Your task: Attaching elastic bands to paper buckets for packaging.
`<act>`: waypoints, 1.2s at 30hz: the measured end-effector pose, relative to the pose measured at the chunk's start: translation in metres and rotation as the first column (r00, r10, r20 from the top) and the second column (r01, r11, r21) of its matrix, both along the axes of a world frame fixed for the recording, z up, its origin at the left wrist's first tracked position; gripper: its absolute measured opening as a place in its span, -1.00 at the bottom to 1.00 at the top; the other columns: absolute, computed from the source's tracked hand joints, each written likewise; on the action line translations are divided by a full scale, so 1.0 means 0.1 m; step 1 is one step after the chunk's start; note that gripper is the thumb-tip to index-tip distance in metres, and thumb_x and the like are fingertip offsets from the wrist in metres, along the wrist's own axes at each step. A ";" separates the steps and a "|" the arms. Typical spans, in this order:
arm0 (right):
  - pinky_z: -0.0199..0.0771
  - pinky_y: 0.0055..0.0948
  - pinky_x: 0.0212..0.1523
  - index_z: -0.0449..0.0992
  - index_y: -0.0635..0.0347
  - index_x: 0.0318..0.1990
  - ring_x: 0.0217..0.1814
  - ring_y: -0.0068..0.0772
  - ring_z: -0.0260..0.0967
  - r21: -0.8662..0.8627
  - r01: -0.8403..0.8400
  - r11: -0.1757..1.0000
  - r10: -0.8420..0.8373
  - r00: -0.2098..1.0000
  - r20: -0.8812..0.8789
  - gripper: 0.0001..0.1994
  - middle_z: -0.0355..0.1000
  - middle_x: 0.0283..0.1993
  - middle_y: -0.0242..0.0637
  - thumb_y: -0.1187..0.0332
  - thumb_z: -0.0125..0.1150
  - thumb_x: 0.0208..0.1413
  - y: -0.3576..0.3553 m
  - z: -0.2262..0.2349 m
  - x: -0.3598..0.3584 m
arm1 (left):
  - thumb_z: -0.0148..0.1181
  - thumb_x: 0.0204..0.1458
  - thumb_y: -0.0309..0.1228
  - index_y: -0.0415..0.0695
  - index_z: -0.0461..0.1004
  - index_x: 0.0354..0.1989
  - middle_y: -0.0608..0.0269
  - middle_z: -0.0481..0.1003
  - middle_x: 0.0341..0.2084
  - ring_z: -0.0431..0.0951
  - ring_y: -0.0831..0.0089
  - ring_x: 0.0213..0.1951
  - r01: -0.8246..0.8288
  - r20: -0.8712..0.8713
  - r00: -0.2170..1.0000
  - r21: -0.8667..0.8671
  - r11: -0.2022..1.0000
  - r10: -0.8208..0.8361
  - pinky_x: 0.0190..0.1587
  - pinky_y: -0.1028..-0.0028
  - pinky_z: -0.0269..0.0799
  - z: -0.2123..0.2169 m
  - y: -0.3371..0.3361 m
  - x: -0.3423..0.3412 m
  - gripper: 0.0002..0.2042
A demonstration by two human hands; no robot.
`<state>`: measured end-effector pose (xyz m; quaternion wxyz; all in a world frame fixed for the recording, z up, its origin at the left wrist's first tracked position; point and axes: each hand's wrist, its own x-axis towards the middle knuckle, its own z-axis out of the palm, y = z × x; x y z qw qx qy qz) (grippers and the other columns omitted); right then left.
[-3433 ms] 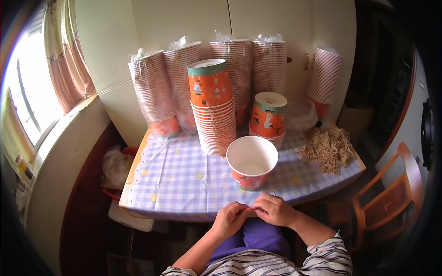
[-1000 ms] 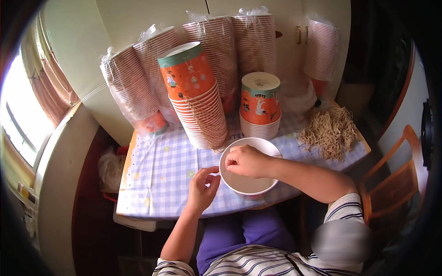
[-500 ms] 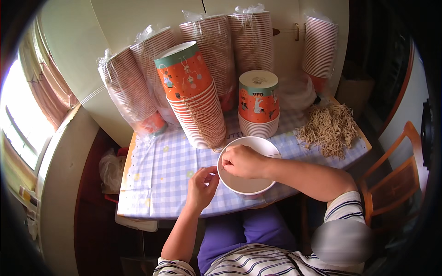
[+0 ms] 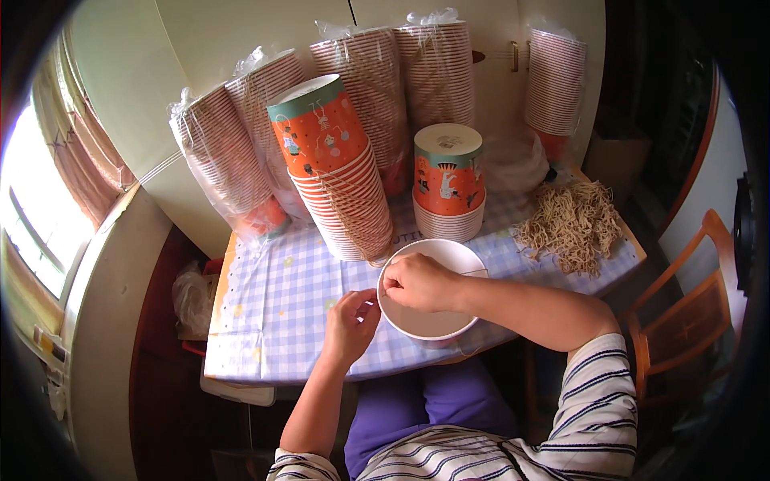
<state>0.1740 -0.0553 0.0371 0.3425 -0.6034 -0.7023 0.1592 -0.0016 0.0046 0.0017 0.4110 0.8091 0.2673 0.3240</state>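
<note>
A white-lined paper bucket [image 4: 433, 322] stands mouth up at the table's near edge. My right hand [image 4: 421, 282] reaches into it, closed in a pinch at the inner left wall. A thin cord [image 4: 476, 273] runs from the bucket's right side toward that hand; its pinched end is hidden by my fingers. Outside the same wall is my left hand [image 4: 351, 322], fingers bent and tips brought together against the bucket just below the rim. What they pinch, if anything, is too small to make out. Another bit of cord [image 4: 472, 353] hangs below the bucket's near right side.
Behind the bucket stand a tall leaning stack of upside-down orange-and-green paper buckets [image 4: 341, 192], draped with cords, and a shorter stack [image 4: 449, 180]. A heap of tan cords [image 4: 571, 224] lies at right. Plastic-wrapped stacks [image 4: 357, 104] line the back. A wooden chair [image 4: 690, 313] stands right.
Both hands keep nearly the same place at the bucket's left wall. My right fingers have shifted very slightly. The whole view has moved a little.
</note>
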 end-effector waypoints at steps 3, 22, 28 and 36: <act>0.44 -0.24 -0.28 0.52 0.26 -0.53 -0.36 -0.13 0.46 -0.010 0.004 1.000 -0.004 1.000 -0.011 -0.89 0.47 -0.49 -0.08 0.44 0.08 -0.15 0.01 -0.02 0.01 | 0.11 -0.02 -0.59 -0.28 0.51 -0.23 0.21 0.51 -0.43 0.52 0.55 -0.38 -0.014 0.005 1.000 0.014 1.000 0.014 -0.31 0.57 0.43 0.03 -0.02 0.03 -0.83; 0.36 -0.39 -0.34 0.42 0.25 -0.37 -0.37 -0.36 0.34 -0.120 -0.121 0.985 0.109 0.989 -0.103 -0.75 0.35 -0.42 -0.25 0.27 0.29 -0.06 -1.09 0.78 -0.18 | -0.06 0.12 -0.40 -0.14 0.40 -0.31 0.04 0.52 -0.36 0.57 0.21 -0.29 0.409 0.429 0.903 -0.845 0.343 -0.020 -0.17 0.30 0.48 -0.15 0.02 -0.40 -0.88; 0.40 -0.38 -0.44 0.43 0.21 -0.43 -0.44 -0.23 0.38 0.163 -0.090 0.982 0.073 0.991 0.109 -0.87 0.30 -0.43 -0.26 0.51 0.28 -0.14 -1.21 0.11 -0.51 | -0.09 0.12 -0.38 -0.09 0.40 -0.32 0.02 0.49 -0.29 0.55 0.21 -0.21 0.508 0.546 0.830 -0.823 0.253 0.111 -0.10 0.29 0.43 -0.43 -0.13 -0.41 -0.87; 0.42 -0.36 -0.40 0.43 0.22 -0.37 -0.41 -0.18 0.40 0.414 0.141 0.899 -0.217 0.966 0.142 -0.87 0.36 -0.42 -0.22 0.59 0.21 -0.11 -0.92 -0.28 -0.26 | -0.07 0.11 -0.45 -0.12 0.41 -0.37 0.13 0.49 -0.24 0.52 0.30 -0.17 0.521 0.600 0.793 -0.755 0.398 0.100 -0.05 0.36 0.38 -0.44 -0.36 -0.39 -0.89</act>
